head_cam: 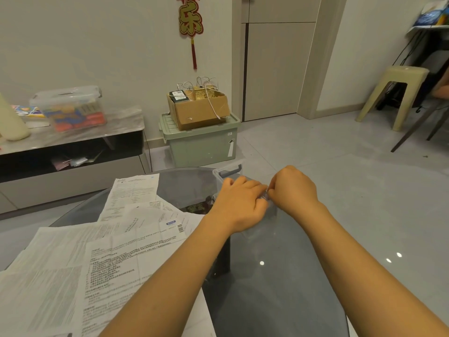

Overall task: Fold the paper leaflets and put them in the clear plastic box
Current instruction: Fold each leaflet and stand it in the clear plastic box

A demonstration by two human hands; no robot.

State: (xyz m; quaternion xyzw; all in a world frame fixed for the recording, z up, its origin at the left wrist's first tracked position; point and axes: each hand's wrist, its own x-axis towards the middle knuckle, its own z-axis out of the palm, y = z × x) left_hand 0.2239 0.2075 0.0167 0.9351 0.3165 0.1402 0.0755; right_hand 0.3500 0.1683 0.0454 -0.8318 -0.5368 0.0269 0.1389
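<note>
Both hands, left and right, curled, pinching the clear box near the table's far edge; leaflets spread along the left edge.

Glossy glass table, paper leaflets

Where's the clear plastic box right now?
Head view, centre: the clear plastic box sits at the glass table's far edge, right of the spread leaflets, mostly hidden behind both hands.

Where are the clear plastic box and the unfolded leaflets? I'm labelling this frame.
clear plastic box (230,170): head view, on its grey handle at the far rim.
unfolded leaflets (114,259): head view, on the printed sheet nearest the left forearm.
</note>
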